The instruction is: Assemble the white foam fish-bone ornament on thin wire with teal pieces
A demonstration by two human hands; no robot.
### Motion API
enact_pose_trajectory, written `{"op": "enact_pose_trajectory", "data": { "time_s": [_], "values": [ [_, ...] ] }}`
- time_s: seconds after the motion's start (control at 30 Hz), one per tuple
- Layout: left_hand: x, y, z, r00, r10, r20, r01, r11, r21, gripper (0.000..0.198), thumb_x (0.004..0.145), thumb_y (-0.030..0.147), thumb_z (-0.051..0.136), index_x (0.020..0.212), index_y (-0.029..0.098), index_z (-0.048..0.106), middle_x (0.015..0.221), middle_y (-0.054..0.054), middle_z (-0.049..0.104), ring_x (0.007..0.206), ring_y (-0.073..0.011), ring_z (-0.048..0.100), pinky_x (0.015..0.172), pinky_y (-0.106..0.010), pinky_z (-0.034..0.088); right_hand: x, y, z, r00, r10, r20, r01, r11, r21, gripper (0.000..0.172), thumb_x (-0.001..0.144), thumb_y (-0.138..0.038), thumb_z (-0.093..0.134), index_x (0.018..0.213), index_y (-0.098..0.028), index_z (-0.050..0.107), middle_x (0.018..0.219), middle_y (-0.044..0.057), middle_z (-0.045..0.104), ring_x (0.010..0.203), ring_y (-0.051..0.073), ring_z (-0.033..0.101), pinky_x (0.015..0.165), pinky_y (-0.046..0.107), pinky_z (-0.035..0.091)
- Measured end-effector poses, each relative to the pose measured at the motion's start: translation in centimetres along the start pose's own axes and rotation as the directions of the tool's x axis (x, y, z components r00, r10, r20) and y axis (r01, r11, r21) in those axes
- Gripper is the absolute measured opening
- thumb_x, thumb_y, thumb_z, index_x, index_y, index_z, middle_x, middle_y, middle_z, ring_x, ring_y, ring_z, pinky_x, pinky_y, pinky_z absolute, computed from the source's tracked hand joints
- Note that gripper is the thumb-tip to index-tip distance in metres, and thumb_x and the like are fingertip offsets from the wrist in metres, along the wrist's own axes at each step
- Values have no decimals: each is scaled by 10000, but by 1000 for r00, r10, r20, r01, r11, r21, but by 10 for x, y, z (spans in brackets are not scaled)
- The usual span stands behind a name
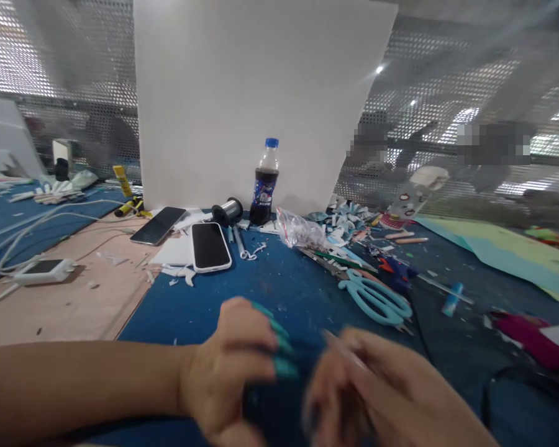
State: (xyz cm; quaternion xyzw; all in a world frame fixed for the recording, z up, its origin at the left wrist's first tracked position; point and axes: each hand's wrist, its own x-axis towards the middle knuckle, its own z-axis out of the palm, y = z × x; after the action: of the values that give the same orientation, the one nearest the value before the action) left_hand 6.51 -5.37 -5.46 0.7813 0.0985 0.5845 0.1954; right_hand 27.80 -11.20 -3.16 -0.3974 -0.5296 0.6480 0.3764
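Note:
My left hand [235, 360] is over the blue table mat, its fingers bent to the right and the thumb held apart below them. Teal coverings [284, 354] show on several of its fingertips, blurred by motion; I see nothing gripped between fingers and thumb. To its right, my right hand [377, 385] is closed around a slim, pale, pointed tool [345, 352] that slants up to the left. Motion blur hides what kind of tool it is. The two hands are close together but apart. Light-blue-handled scissors [377, 301] lie just beyond my right hand.
Behind stand a cola bottle [263, 186] and a white board [242, 93]. A white phone [210, 247], a dark phone [159, 225] and a wire spool [228, 212] lie left of centre. A plastic bag [300, 230], paper scraps [349, 217] and a glue tube [453, 299] are at right.

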Motion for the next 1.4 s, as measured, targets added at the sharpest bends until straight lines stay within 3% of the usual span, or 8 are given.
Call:
{"op": "enact_pose_trajectory", "data": {
  "time_s": [0.03, 0.1, 0.2, 0.27, 0.4, 0.73, 0.97, 1.4],
  "values": [
    [11, 0, -4, 1000, -5, 11, 5, 1000, -11, 503, 759, 440, 580, 1221, 277, 464, 994, -60, 559, 934, -222, 514, 862, -371, 429, 15, -20, 5, 1000, 23, 13, -23, 1000, 14, 252, 882, -422, 485, 948, -213, 610, 927, 70, 650, 756, 164, 661, 582, 281, 552],
    [31, -1, -8, 953, -301, -38, 300, 953, -37, 371, 819, 339, 542, 1165, 221, 484, 1072, -83, 490, 1004, -209, 477, 898, -355, 411, 48, -51, 13, 984, 173, 51, -176, 983, 54, 286, 840, -413, 563, 816, -128, 581, 821, 77, 663, 628, 131, 666, 575, 252, 553],
    [51, -7, -6, 703, -712, -5, 678, 671, -301, 486, 819, 396, 551, 1242, 199, 414, 1115, -99, 504, 910, -177, 543, 763, -292, 474, 91, -65, 15, 971, 169, 167, -188, 976, 105, 311, 720, -378, 703, 763, -106, 559, 715, 46, 660, 541, 126, 660, 492, 209, 543],
    [56, -12, -2, 544, -832, 112, 788, 460, -409, 584, 776, 431, 593, 1270, 173, 419, 954, -72, 593, 697, -132, 575, 592, -236, 478, 109, -57, 10, 967, 154, 200, -177, 979, 100, 333, 698, -391, 718, 778, -103, 571, 638, 33, 650, 509, 131, 650, 469, 219, 549],
    [58, -24, 1, 382, -899, 214, 854, 255, -454, 535, 739, 444, 621, 1165, 126, 559, 452, 59, 484, 341, -70, 415, 313, -168, 297, 122, -36, -1, 948, 170, 270, -195, 979, 68, 362, 725, -431, 682, 746, -84, 582, 640, 56, 659, 446, 114, 626, 400, 183, 520],
    [62, -28, 2, 319, -936, 147, 800, 183, -571, 225, 718, 344, 677, 720, 120, 658, 473, 31, 544, 375, -58, 489, 356, -148, 362, 119, -32, -8, 933, 135, 333, -199, 966, 167, 313, 744, -374, 684, 766, -81, 576, 711, 89, 697, 503, 138, 667, 453, 187, 541],
    [66, -31, 0, 245, -970, 14, 692, 165, -703, 109, 773, 212, 632, 753, 113, 670, 831, -72, 712, 807, -140, 664, 762, -215, 510, 118, -33, -14, 929, 155, 335, -230, 953, 197, 307, 726, -356, 706, 754, -73, 588, 697, 89, 704, 484, 122, 657, 447, 176, 536],
    [65, -33, 0, 244, -970, 9, 677, 164, -718, 103, 766, 219, 644, 739, 127, 679, 873, -62, 711, 875, -147, 647, 791, -228, 488, 117, -35, -13, 923, 156, 351, -243, 945, 218, 282, 740, -331, 699, 753, -74, 584, 720, 87, 706, 560, 141, 686, 528, 188, 559]
  ]
}}
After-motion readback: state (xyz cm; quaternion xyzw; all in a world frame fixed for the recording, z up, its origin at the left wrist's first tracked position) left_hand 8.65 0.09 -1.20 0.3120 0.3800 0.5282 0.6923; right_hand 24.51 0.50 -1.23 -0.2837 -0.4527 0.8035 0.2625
